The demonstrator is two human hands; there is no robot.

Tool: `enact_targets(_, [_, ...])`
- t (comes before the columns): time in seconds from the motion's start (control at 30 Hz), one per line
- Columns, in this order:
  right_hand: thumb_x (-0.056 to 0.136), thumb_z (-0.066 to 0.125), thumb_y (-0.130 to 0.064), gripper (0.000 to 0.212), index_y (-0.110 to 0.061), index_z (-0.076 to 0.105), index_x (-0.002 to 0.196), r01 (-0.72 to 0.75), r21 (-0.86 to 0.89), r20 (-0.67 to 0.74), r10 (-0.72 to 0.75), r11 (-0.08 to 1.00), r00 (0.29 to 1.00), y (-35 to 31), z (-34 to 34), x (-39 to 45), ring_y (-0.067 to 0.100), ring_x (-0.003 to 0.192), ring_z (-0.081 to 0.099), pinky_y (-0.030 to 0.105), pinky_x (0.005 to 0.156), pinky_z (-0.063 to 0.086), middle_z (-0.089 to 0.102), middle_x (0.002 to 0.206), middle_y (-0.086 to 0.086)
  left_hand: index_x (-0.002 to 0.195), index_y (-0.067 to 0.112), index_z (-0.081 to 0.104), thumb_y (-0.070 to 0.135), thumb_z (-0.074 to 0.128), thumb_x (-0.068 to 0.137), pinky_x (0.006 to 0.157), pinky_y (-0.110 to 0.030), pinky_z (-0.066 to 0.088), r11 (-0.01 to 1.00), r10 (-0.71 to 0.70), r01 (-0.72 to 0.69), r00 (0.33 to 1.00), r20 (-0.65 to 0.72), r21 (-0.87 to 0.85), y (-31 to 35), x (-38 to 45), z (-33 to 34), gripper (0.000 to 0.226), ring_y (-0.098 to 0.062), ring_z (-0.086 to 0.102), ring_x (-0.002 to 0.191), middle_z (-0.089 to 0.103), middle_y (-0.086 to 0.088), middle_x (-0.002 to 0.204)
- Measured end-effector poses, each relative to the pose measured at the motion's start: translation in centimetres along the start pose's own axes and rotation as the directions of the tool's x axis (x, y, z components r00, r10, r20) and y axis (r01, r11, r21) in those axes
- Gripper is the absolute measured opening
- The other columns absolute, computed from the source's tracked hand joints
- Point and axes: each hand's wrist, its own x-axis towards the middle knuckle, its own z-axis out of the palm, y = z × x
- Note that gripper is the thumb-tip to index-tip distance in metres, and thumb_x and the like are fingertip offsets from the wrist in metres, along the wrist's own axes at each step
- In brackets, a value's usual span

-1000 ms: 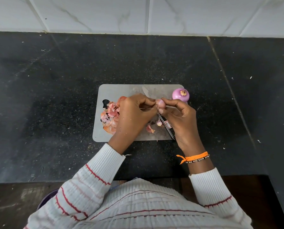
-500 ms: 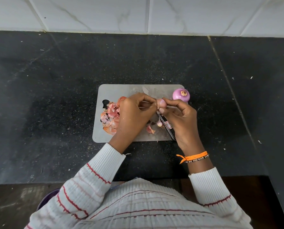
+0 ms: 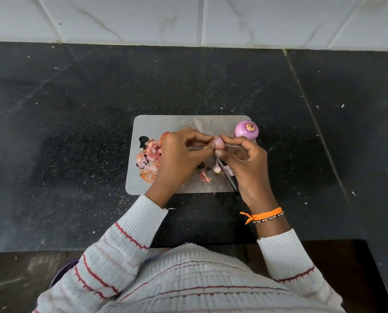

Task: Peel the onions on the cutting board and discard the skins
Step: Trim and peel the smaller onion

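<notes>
onions (image 3: 247, 129): 2 (one small) | knife (image 3: 226, 172): 1 | cutting board (image 3: 156, 125): 1

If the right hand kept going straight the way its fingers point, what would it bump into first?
The right hand points left, fingertips already on the small onion. Straight past it comes the left hand, pinching that onion from the other side. Depth looks matched, though one view can't confirm.

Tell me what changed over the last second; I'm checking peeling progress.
Very little. Both hands, left hand and right hand, keep pinching the small onion above the cutting board, fingertips shifting only slightly. The peeled onion, skin pile and knife stayed put.
</notes>
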Motion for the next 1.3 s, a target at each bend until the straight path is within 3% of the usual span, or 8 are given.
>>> enact_targets(0.23, [0.075, 0.073, 0.001, 0.026, -0.009, 0.068, 0.098, -0.01, 0.028, 0.008, 0.01, 1.0, 1.0, 0.1, 0.2, -0.3, 0.015, 0.099, 0.067, 0.027, 0.083, 0.053, 0.071, 0.099, 0.003, 0.086, 0.01, 0.072, 0.013, 0.074, 0.074, 0.062, -0.016, 0.053, 0.999, 0.035, -0.033, 0.998, -0.042, 0.038, -0.2, 0.0, 0.0, 0.012, 0.001, 0.063, 0.063, 0.067, 0.005, 0.074])
enact_targets(0.37, [0.079, 0.07, -0.002, 0.03, -0.015, 0.066, 0.106, -0.042, 0.087, 0.015, 0.041, 0.995, 0.999, 0.2, 0.1, -0.1, 0.02, 0.104, 0.065, 0.031, 0.087, 0.052, 0.069, 0.106, 0.007, 0.091, 0.001, 0.072, 0.003, 0.067, 0.08, 0.073, -0.033, 0.058, 0.984, -0.109, 0.104, 0.994, -0.03, -0.144, -0.6, 0.2, 0.1, 0.012, -0.015, 0.069, 0.074, 0.072, -0.008, 0.083])
enact_targets(0.5, [0.085, 0.062, -0.001, 0.031, -0.021, 0.064, 0.109, -0.112, 0.21, 0.048, 0.104, 0.971, 0.993, 0.1, 0.3, -0.1, 0.027, 0.11, 0.062, 0.035, 0.091, 0.052, 0.065, 0.114, 0.007, 0.098, 0.004, 0.069, -0.003, 0.061, 0.084, 0.084, -0.032, 0.055, 0.93, -0.212, 0.229, 0.973, 0.089, -0.286, -1.0, 0.2, 0.3, 0.017, -0.016, 0.068, 0.088, 0.071, -0.008, 0.095])
enact_targets(0.63, [0.088, 0.059, -0.004, 0.021, -0.015, 0.064, 0.106, -0.16, 0.208, 0.027, 0.157, 0.965, 0.987, -0.3, 0.1, -0.1, 0.02, 0.105, 0.065, 0.028, 0.085, 0.053, 0.069, 0.105, 0.003, 0.103, 0.012, 0.068, -0.005, 0.065, 0.079, 0.092, -0.032, 0.051, 0.952, -0.156, 0.19, 0.976, 0.151, -0.24, -1.4, 0.2, 0.1, 0.03, -0.018, 0.065, 0.1, 0.07, -0.005, 0.105])
enact_targets(0.83, [0.082, 0.067, -0.008, 0.013, -0.009, 0.066, 0.095, -0.2, 0.172, -0.016, 0.206, 0.965, 0.978, -0.1, 0.0, -0.2, 0.023, 0.095, 0.067, 0.035, 0.084, 0.053, 0.072, 0.094, 0.007, 0.11, 0.019, 0.064, 0.002, 0.077, 0.069, 0.088, -0.036, 0.054, 0.982, -0.086, 0.117, 0.974, 0.207, -0.145, -1.6, 0.1, 0.4, 0.047, -0.017, 0.063, 0.103, 0.065, -0.006, 0.112])
enact_targets(0.97, [0.077, 0.071, -0.018, 0.012, -0.011, 0.069, 0.086, -0.154, 0.113, -0.033, 0.159, 0.981, 0.987, -0.2, 0.1, -0.3, 0.024, 0.089, 0.069, 0.033, 0.076, 0.055, 0.072, 0.089, 0.009, 0.11, 0.01, 0.064, -0.001, 0.074, 0.071, 0.085, -0.025, 0.054, 0.992, -0.048, 0.066, 0.985, 0.163, -0.108, -1.2, 0.0, 0.6, 0.042, -0.009, 0.064, 0.098, 0.066, -0.003, 0.107])
enact_targets(1.2, [0.084, 0.064, -0.01, 0.01, -0.014, 0.073, 0.086, -0.115, -0.001, -0.134, 0.114, 0.993, 0.984, 0.3, 0.1, 0.0, 0.031, 0.088, 0.069, 0.049, 0.085, 0.054, 0.073, 0.088, 0.012, 0.101, 0.008, 0.066, -0.002, 0.078, 0.066, 0.078, -0.018, 0.054, 1.0, 0.028, -0.028, 0.997, 0.067, -0.008, -1.3, -0.1, 0.9, 0.038, -0.01, 0.066, 0.089, 0.064, -0.003, 0.098])
enact_targets(1.3, [0.085, 0.064, -0.008, 0.01, -0.014, 0.072, 0.084, -0.091, -0.067, -0.148, 0.08, 0.994, 0.986, 0.1, 0.3, 0.0, 0.027, 0.085, 0.07, 0.046, 0.083, 0.056, 0.073, 0.084, 0.009, 0.093, 0.007, 0.067, 0.0, 0.08, 0.063, 0.073, -0.015, 0.053, 0.995, 0.082, -0.084, 0.996, 0.034, 0.05, -1.1, 0.0, 0.9, 0.034, -0.007, 0.065, 0.083, 0.061, -0.001, 0.09])
